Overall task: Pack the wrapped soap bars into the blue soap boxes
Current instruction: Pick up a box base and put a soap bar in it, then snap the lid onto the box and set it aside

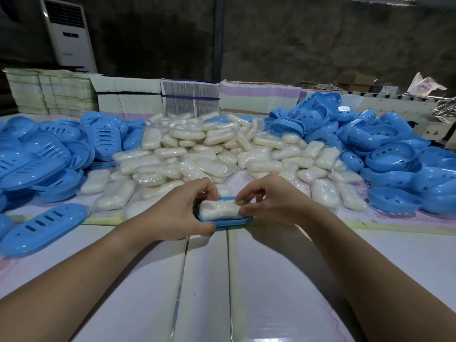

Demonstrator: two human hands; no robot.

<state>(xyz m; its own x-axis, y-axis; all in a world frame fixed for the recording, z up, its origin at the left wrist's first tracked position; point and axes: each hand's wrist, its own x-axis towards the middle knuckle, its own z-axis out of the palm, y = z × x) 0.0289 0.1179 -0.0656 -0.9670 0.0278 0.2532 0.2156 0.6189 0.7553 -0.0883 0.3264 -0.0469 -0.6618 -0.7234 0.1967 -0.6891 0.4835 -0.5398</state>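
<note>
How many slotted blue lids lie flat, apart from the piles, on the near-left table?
1: a slotted blue lid lies alone at the near left, left of the left hand. Others in the left pile overlap, and some may be hidden.

Soap heap (pixel 197 149) behind, lids (pixel 44 154) left.

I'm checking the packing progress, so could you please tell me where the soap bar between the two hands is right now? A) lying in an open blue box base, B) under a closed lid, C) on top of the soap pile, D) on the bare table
A: the wrapped soap bar sits in the blue box base, with the left hand and right hand holding its ends and no lid on it.
</note>
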